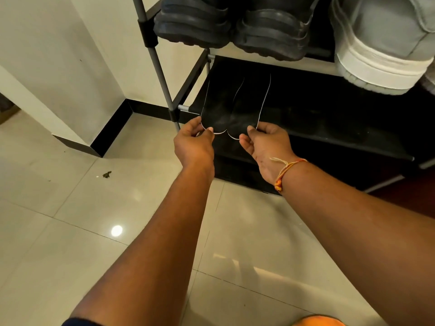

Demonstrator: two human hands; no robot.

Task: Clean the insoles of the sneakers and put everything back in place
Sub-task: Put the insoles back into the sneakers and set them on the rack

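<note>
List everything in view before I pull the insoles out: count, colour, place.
insoles: two, black with pale edges, side by side on the lower shelf
black shoes: two, upper shelf, left
grey-and-white sneaker: one, upper shelf, right
shoe rack: one, grey poles, black shelves, against the wall
debris: one small dark bit, on the floor left of the rack
floor: cream glossy tiles
skirting: black, along the cream wall
thread bracelet: one, orange and pale, right wrist
left hand: pinches the left insole's near end
right hand: pinches the right insole's near end
</note>
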